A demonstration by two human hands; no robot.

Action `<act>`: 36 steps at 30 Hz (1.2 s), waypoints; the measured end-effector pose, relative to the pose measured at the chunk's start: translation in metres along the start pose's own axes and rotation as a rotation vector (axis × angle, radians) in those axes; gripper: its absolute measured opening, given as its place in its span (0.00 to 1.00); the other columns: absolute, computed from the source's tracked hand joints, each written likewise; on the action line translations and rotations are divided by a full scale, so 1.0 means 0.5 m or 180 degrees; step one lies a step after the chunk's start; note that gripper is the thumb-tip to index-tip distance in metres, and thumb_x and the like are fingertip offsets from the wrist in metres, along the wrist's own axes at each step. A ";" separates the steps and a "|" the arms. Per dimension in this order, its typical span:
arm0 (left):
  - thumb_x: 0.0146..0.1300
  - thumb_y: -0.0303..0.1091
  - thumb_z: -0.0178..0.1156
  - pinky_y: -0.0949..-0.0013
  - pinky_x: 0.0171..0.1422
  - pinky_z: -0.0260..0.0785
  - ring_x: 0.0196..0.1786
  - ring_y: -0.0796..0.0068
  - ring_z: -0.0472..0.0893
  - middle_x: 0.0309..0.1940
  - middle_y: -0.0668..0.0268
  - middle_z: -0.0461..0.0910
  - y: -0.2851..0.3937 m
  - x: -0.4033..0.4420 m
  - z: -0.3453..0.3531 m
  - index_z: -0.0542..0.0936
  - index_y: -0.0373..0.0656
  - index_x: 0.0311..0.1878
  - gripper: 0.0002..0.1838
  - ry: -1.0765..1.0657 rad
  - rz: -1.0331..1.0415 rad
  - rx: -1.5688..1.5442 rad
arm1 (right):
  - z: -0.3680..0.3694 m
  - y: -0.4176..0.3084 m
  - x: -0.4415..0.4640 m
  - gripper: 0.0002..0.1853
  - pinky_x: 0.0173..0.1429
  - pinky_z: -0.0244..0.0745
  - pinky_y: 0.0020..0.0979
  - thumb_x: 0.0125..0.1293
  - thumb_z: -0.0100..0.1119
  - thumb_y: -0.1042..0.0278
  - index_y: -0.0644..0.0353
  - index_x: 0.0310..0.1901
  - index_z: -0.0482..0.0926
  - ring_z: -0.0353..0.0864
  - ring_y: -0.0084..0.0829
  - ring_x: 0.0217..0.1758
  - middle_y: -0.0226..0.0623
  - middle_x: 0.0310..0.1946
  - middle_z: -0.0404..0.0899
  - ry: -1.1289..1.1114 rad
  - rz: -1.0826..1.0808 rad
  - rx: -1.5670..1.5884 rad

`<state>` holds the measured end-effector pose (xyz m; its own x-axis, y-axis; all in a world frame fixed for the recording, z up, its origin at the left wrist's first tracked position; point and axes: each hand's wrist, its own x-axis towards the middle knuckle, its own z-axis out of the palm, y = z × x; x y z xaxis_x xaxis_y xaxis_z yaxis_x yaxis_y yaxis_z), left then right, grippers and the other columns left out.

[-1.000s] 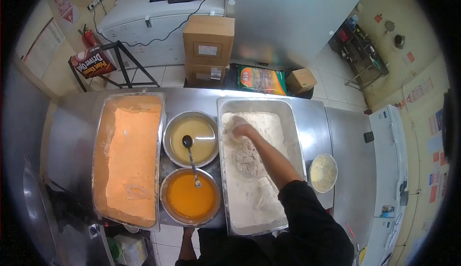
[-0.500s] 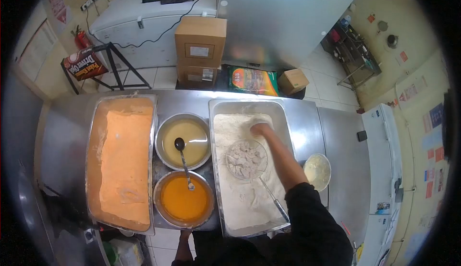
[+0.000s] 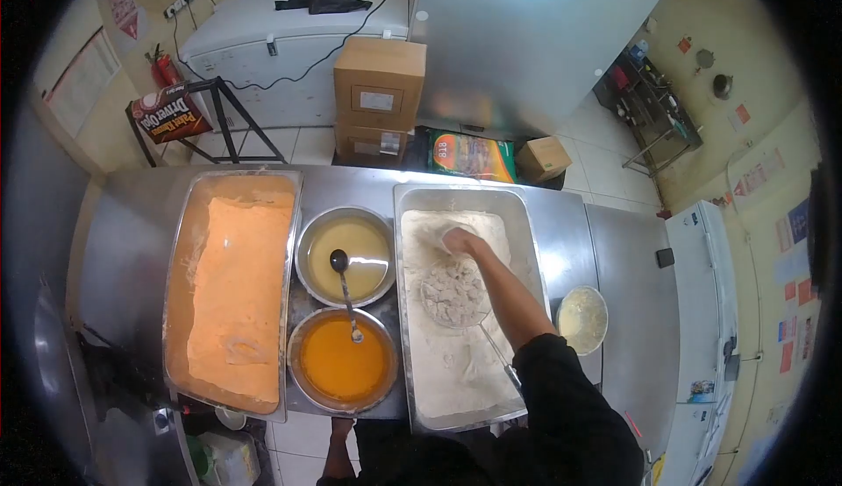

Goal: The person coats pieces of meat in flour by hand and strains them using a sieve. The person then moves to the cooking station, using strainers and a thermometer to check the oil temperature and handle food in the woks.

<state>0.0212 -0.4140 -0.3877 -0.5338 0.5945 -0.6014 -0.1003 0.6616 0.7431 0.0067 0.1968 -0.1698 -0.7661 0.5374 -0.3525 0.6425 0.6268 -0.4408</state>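
My right hand (image 3: 454, 240) is low over the white flour (image 3: 465, 372) in the steel tray (image 3: 533, 249), just beyond a wire strainer. Its fingers are pale with flour and blurred, so their grip is unclear. The strainer (image 3: 488, 314) lies on the flour, its handle pointing toward me at the right. Inside it are several flour-coated pieces (image 3: 454, 291), perhaps meat. My left hand (image 3: 340, 429) is at the table's near edge, below the bowl of orange liquid (image 3: 344, 359); its fingers are mostly hidden.
To the left is a long tray of orange powder (image 3: 241, 284). Between the trays, a bowl of pale yellow liquid (image 3: 360, 249) carries a dark-bowled spoon (image 3: 346, 293). A small bowl (image 3: 582, 319) stands at the right. Cardboard boxes (image 3: 379, 91) are behind the table.
My right hand has moved left over the flour, nearer the strainer's far rim. The whole view has shifted slightly. My left hand stays at the table edge.
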 end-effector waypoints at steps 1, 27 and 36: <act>0.61 0.39 0.56 0.62 0.59 0.65 0.56 0.62 0.73 0.53 0.57 0.75 -0.010 -0.008 0.002 0.72 0.39 0.55 0.21 -0.0062 0.0126 0.0191 | 0.013 -0.011 0.002 0.24 0.53 0.69 0.40 0.59 0.42 0.50 0.65 0.40 0.79 0.76 0.47 0.48 0.52 0.43 0.77 0.0259 -0.0173 0.0795; 0.61 0.34 0.56 0.72 0.36 0.71 0.36 0.72 0.81 0.39 0.61 0.79 0.070 -0.157 -0.005 0.74 0.40 0.46 0.12 0.0631 -0.0380 -0.0984 | -0.238 0.043 -0.064 0.20 0.50 0.69 0.35 0.57 0.51 0.54 0.61 0.43 0.78 0.76 0.32 0.43 0.42 0.40 0.79 -0.0005 -0.0176 -0.0822; 0.64 0.36 0.56 0.78 0.35 0.64 0.29 0.84 0.72 0.30 0.70 0.79 0.487 -0.394 -0.135 0.77 0.41 0.41 0.09 -0.0409 0.0248 -0.0743 | -0.128 0.195 -0.274 0.22 0.60 0.63 0.34 0.60 0.50 0.62 0.64 0.54 0.72 0.71 0.38 0.55 0.48 0.53 0.72 0.0343 -0.0798 0.1795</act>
<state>0.0452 -0.4005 -0.0685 -0.4380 0.7026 -0.5609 -0.2617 0.4972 0.8272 0.1753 0.2206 -0.1117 -0.8676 0.4850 -0.1096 0.3136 0.3628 -0.8775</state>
